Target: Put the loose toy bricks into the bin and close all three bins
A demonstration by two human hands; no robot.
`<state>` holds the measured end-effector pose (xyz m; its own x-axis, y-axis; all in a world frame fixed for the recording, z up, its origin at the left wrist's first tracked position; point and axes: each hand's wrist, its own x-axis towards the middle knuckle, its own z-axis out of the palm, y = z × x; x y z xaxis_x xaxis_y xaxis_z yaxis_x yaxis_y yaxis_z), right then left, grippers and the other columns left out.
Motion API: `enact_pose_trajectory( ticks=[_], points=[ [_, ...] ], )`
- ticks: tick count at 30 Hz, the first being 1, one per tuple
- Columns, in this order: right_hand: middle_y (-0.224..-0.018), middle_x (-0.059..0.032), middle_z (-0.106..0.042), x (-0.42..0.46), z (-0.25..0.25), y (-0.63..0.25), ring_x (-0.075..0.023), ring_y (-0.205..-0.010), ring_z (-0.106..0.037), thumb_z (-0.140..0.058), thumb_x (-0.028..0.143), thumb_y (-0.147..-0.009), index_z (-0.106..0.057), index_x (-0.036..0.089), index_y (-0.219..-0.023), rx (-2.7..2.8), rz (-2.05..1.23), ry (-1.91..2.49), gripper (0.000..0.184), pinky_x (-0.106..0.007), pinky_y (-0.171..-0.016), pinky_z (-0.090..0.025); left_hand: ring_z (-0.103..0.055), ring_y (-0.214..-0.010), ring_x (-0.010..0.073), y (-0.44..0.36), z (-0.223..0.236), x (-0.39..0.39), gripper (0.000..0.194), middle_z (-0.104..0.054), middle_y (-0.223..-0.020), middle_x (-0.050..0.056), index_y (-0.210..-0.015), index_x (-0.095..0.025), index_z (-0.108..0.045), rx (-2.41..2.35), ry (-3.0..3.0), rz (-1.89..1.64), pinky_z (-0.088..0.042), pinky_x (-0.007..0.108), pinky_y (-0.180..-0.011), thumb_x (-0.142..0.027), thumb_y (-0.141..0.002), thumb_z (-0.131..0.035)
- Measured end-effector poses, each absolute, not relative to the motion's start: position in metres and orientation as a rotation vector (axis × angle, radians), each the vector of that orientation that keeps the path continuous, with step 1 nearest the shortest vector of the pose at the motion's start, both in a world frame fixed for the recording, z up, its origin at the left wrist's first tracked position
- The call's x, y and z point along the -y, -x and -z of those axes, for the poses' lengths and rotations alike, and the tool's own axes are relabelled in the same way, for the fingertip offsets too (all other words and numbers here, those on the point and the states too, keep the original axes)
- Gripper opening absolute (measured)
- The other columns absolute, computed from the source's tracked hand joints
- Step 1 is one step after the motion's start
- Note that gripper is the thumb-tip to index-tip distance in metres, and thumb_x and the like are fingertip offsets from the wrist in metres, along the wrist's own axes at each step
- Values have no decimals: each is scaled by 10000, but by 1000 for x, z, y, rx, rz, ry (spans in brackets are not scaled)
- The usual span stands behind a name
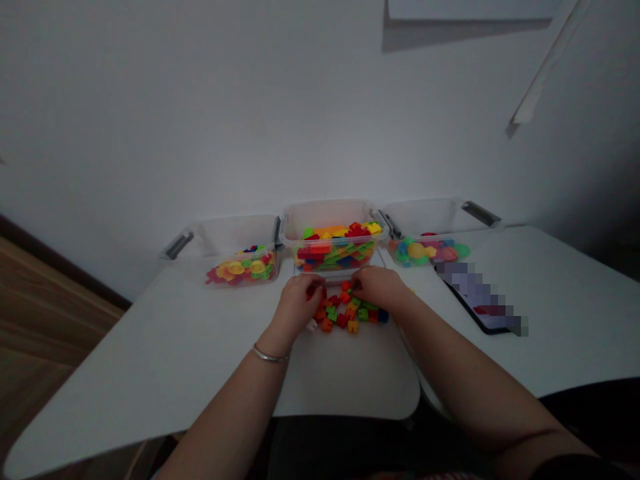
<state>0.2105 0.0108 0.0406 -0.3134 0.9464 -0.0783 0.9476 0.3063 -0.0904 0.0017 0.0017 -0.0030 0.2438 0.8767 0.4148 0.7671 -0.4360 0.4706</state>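
Observation:
A small heap of coloured plastic blocks (346,313), red, orange, green and blue, lies on the white table (200,347) in front of the middle bin. My left hand (299,300) rests on the heap's left side with its fingers curled over a red block. My right hand (380,287) lies over the heap's right side, fingers bent down onto the blocks. What either hand actually holds is hidden under the fingers. A thin bracelet (269,355) circles my left wrist.
Three clear plastic bins stand along the wall: a left bin (235,250) with flat coloured pieces, a middle bin (334,230) full of blocks, a right bin (440,227) with round pieces. A dark tablet (487,310) lies right of the hands. Wooden floor shows at left.

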Motion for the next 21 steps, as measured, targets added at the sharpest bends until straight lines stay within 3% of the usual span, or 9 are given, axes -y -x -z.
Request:
enact_pose_trajectory(
  ticks=[9, 15, 21],
  points=[
    [-927, -45, -733, 1, -57, -203, -210, -869, -663, -581, 366, -866, -705, 247, -991, -2738, 111, -1953, 213, -275, -673, -434, -649, -934, 221, -4, 1, -1, 200, -722, -970, 64, -996, -200, -673, -1485, -2269, -1077, -524, 388, -869, -149, -831, -572],
    [-854, -18, -711, 7, -52, -191, -159, -760, -621, -580, 341, -887, -698, 240, -1034, -3050, 254, -1918, 214, -255, -632, -372, -645, -946, 194, -3, -3, 3, 168, -701, -986, 60, -1000, -204, -653, -1358, -2179, -1243, -523, 342, -868, -178, -861, -562],
    [-936, -37, -694, 3, -41, -190, -132, -779, -600, -579, 302, -902, -683, 205, -1081, -3267, 507, -1733, 228, -240, -706, -410, -636, -896, 186, 8, -19, 6, 105, -692, -912, 56, -900, -208, -638, -1284, -2326, -1291, -519, 320, -828, -237, -886, -538]
  ],
)
